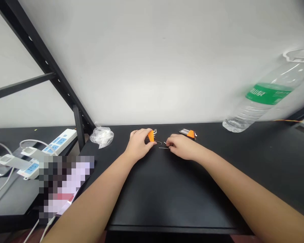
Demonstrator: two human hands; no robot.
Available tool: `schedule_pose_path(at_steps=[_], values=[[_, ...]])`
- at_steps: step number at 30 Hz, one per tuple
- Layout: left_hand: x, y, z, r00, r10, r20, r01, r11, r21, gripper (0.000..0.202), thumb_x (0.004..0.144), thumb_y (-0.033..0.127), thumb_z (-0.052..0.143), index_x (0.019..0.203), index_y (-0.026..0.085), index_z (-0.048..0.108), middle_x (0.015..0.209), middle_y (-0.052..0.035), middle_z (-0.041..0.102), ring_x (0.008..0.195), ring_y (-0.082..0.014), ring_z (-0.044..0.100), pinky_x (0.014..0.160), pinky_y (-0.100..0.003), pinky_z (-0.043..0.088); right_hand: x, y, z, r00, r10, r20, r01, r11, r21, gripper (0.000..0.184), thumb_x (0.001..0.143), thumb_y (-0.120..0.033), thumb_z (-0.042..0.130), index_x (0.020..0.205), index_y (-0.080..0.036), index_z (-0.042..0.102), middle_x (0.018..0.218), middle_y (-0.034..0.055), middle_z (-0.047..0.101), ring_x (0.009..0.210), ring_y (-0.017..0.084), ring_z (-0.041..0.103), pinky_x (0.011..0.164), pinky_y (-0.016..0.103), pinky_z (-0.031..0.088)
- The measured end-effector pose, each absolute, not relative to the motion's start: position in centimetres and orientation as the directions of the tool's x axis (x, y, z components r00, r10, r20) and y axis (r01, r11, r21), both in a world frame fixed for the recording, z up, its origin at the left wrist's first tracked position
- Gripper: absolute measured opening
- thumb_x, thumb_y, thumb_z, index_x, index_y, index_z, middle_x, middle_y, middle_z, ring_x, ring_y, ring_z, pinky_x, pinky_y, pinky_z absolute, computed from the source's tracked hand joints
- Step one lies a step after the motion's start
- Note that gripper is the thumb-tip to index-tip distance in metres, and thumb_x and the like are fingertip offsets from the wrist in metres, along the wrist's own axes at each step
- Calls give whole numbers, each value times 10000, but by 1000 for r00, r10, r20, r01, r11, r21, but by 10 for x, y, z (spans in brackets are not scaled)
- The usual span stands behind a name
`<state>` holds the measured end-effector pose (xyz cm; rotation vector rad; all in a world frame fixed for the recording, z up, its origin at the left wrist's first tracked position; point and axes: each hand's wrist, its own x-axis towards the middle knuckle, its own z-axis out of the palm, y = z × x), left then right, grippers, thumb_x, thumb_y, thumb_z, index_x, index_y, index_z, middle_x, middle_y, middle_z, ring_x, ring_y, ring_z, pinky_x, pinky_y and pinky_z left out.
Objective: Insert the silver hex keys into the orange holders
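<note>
My left hand [139, 143] is closed on an orange hex key holder [151, 136], gripping it between thumb and fingers. The bent ends of a few metal hex keys stick out at the holder's right side. A small L-shaped hex key [159, 142] shows just right of my left thumb. My right hand [180, 145] is low over the table with its fingers curled together. From its fingertips a thin straight hex key [163, 147] points left. Behind my right hand lies a second orange holder [191, 134] filled with several hex keys.
A crumpled clear plastic bag [101, 136] sits at the black table's [172, 202] back left. A large water bottle [262, 94] with a green label stands at the back right. Farther left are a white power strip [63, 137] with cables, a black metal frame [48, 64] and a pixelated patch.
</note>
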<state>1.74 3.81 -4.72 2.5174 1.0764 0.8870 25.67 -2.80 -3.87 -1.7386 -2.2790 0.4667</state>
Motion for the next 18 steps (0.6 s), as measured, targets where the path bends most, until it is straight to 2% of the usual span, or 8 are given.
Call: schedule_pose_path(at_steps=[4, 9, 11, 15, 18], values=[[17, 39, -47, 545, 719, 431, 561, -695, 450, 470, 863, 371, 778, 1297, 283, 620, 1250, -39, 711, 1199, -252, 640, 1165, -474, 375, 258, -26, -39, -156, 987, -31, 933, 137, -333, 160, 831, -60, 598, 867, -205, 654, 965, 75, 715, 811, 204, 646, 712, 297, 415], [18, 39, -47, 543, 721, 431, 561, -693, 453, 470, 861, 360, 782, 1293, 273, 619, 1230, -34, 717, 1173, -244, 645, 1156, -467, 378, 258, -24, -42, -36, 998, -56, 961, 19, -277, 221, 795, -53, 625, 952, -207, 643, 932, 87, 719, 800, 230, 646, 672, 303, 402], [18, 38, -47, 549, 718, 428, 558, -696, 453, 471, 860, 371, 782, 1290, 273, 617, 1223, -36, 718, 1165, -248, 647, 1144, -469, 386, 256, -25, -39, -76, 997, 34, 941, 83, -329, 200, 828, -70, 603, 960, -209, 660, 968, 80, 714, 852, 227, 656, 727, 312, 443], [18, 36, -45, 559, 704, 438, 536, -710, 456, 472, 867, 385, 771, 1296, 274, 608, 1188, -34, 720, 1098, -238, 665, 1085, -446, 434, 247, -32, -29, -281, 917, 282, 801, 386, -457, 236, 964, -157, 510, 1054, -233, 714, 1092, 73, 697, 952, 207, 658, 852, 328, 499], [18, 35, -43, 562, 698, 445, 523, -716, 463, 456, 880, 384, 754, 1296, 270, 609, 1183, -38, 719, 1082, -233, 669, 1070, -432, 451, 241, -36, -24, -318, 887, 334, 757, 450, -475, 262, 1001, -199, 496, 1069, -248, 745, 1032, 63, 712, 926, 206, 658, 852, 338, 507]])
